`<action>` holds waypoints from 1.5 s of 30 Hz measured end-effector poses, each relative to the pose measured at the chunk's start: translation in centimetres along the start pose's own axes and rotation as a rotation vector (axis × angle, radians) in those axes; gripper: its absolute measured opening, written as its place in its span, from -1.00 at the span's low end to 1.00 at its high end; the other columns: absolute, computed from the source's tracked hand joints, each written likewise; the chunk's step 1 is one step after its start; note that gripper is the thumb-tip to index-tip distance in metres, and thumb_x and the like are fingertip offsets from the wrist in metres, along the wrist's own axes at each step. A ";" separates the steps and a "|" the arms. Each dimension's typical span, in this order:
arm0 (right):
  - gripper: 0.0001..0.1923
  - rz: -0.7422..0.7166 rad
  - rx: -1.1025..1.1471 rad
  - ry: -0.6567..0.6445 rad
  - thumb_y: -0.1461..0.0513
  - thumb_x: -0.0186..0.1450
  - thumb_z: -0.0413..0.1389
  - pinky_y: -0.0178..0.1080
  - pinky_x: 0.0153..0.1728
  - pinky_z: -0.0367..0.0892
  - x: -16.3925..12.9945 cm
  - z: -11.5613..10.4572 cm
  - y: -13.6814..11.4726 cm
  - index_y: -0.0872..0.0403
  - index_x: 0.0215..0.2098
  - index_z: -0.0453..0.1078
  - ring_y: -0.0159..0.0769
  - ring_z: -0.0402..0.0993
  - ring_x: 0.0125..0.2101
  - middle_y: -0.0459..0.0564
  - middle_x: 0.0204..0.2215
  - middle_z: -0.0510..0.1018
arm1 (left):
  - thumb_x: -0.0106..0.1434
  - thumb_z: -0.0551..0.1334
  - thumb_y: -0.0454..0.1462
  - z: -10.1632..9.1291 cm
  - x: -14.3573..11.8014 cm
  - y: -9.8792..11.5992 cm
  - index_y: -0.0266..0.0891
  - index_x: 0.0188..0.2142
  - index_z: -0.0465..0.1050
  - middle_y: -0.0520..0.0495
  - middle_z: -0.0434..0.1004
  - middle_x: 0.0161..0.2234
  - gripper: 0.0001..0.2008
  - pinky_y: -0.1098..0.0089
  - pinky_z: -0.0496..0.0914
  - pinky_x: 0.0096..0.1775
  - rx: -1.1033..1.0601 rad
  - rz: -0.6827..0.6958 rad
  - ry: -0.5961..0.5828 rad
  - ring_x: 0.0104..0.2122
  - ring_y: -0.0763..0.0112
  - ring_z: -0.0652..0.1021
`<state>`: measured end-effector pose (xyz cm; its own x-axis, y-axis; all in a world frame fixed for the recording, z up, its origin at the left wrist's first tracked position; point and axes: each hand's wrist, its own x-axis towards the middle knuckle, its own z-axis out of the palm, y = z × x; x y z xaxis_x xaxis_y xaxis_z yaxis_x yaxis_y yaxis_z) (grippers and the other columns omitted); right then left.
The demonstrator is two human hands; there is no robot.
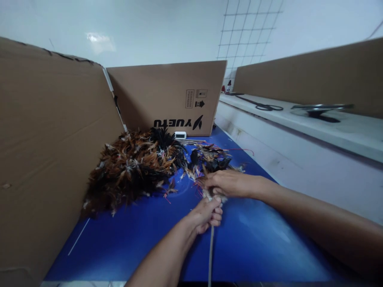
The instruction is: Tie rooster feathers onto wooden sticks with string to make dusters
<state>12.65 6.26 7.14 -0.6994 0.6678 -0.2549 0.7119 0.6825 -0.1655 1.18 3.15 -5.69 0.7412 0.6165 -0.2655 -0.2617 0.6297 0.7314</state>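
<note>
My left hand (207,215) is closed around a thin grey stick (210,251) that runs down toward me. My right hand (228,183) sits just above it, fingers closed over a small bunch of feathers (209,162) at the stick's top end. A large pile of brown, orange and black feathers (131,169) lies on the blue table top (143,235) to the left of both hands. Thin red threads (197,190) trail from the bunch near my right hand.
Cardboard walls stand at the left (50,151) and at the back (170,95), the back one printed upside down. A small white device (180,135) sits by the back wall. To the right, a white bench (314,123) carries scissors (266,106) and a metal dish (320,107).
</note>
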 end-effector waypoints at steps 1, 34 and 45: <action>-0.77 -0.017 0.001 0.075 0.37 0.16 -0.01 -0.31 -0.33 0.24 -0.5 -0.2 0.0 0.06 -0.31 0.44 -0.27 0.42 -0.31 0.00 -0.34 0.51 | 0.00 0.28 -0.03 0.0 0.0 0.0 -0.22 -0.46 0.04 0.21 -0.01 -0.62 -0.56 0.55 -0.24 -0.63 -0.004 -0.003 0.004 -0.71 0.75 -0.02; -0.89 0.291 0.033 0.565 0.29 0.22 0.06 -0.21 -0.20 0.18 -5.3 10.5 7.5 0.10 -0.30 0.40 -0.22 0.30 -0.25 0.05 -0.34 0.42 | 0.19 0.17 -0.19 -0.6 -2.5 4.8 -0.28 -0.43 0.10 0.15 -0.06 -0.55 -0.75 0.66 -0.12 -0.68 -0.167 0.259 0.100 -0.67 0.75 0.01; -0.83 0.286 0.215 0.548 0.33 0.22 -0.02 -0.30 -0.29 0.21 -2.6 10.3 10.0 0.11 -0.48 0.37 -0.33 0.35 -0.36 -0.01 -0.44 0.44 | 0.19 0.16 -0.16 -1.0 -2.5 4.6 -0.28 -0.46 0.08 0.15 -0.06 -0.55 -0.71 0.66 -0.11 -0.69 -0.157 0.251 0.104 -0.67 0.75 -0.01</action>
<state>22.18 8.29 -3.66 -0.3714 0.9075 0.1962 0.8315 0.4191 -0.3647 -2.47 5.00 -2.29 0.5765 0.8017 -0.1577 -0.5264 0.5121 0.6787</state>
